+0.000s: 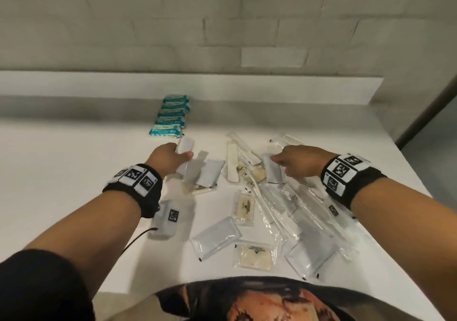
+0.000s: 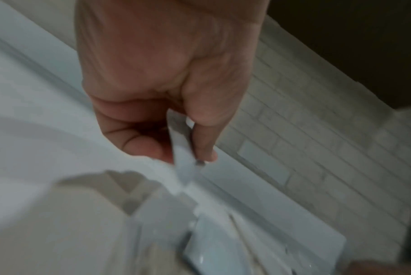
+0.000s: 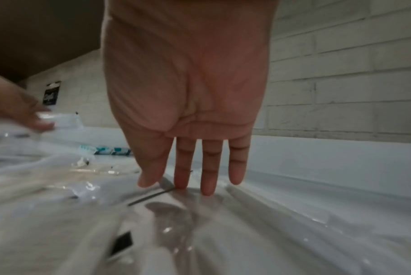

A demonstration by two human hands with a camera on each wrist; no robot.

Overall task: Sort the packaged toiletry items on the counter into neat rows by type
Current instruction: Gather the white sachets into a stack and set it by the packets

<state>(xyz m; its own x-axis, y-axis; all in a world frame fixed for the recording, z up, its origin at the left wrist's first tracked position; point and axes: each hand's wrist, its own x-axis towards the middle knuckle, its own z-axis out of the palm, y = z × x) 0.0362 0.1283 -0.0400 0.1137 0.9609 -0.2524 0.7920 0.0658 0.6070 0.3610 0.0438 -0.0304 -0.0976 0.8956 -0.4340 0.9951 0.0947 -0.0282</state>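
Observation:
On the white counter (image 1: 61,172), a neat row of teal packets (image 1: 170,115) runs toward the back ledge. My left hand (image 1: 181,152) hovers just in front of that row and pinches a flat white sachet (image 1: 186,145) between thumb and fingers (image 2: 200,141); the sachet (image 2: 184,167) hangs above the counter. My right hand (image 1: 274,159) is open, its straight fingertips (image 3: 207,188) touching another white sachet (image 1: 274,172) in the mixed pile. More white sachets (image 1: 216,239), beige sachets (image 1: 243,208) and long clear-wrapped packs (image 1: 272,209) lie scattered.
A raised white ledge (image 1: 247,85) and a brick wall close off the back. The counter's right edge (image 1: 405,152) drops to a dark floor, and its front edge sits against my body. A small white marker box (image 1: 167,219) lies beside my left wrist.

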